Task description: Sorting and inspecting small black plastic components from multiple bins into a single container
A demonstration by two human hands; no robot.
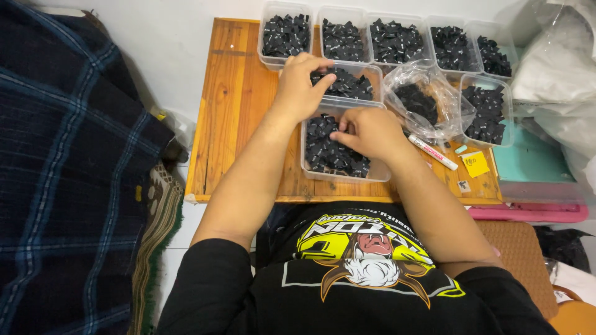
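A low wooden table (236, 111) carries several clear plastic tubs of small black folded labels. My left hand (299, 84) reaches into a tub (372, 73) in the middle row, its fingers curled on the black pieces there. My right hand (369, 130) is over the nearest tub (379, 174), pinching a black piece between thumb and fingers. Both forearms run from my black printed shirt up to the tubs.
A row of tubs (285, 34) lines the table's far edge. A clear plastic bag (422, 99) of labels, a white marker (433, 152) and a yellow note (476, 164) lie at the right. A dark plaid cloth (68, 167) covers the left; white bags (559, 68) are piled at the right.
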